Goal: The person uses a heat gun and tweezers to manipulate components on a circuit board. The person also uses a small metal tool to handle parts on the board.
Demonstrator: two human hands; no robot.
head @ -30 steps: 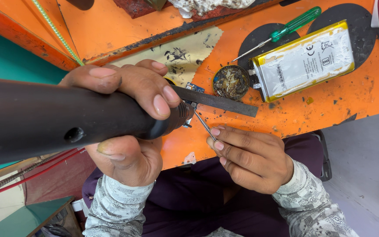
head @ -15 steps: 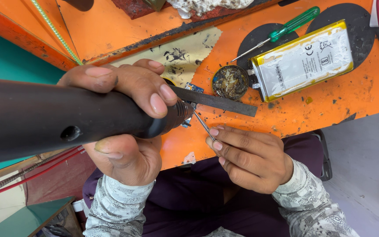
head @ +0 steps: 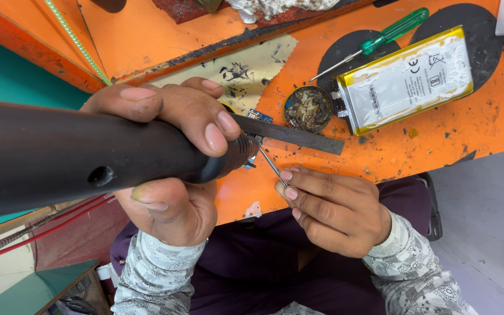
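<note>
Left hand [head: 170,157] wrapped tight round a thick black tool handle [head: 77,157], nozzle over a small blue circuit board [head: 256,125] | right hand [head: 333,207] pinching thin tweezers [head: 272,166] reaching the board | board left of the round flux tin [head: 308,108]; silver battery pouch [head: 406,79] right of the tin.

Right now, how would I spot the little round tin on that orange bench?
Start at the orange bench and find the big silver pouch battery with yellow edges. Just to its left, above the dark flat metal strip, sits the small round tin. It is the only round dish there, filled with grimy brownish paste.
</note>
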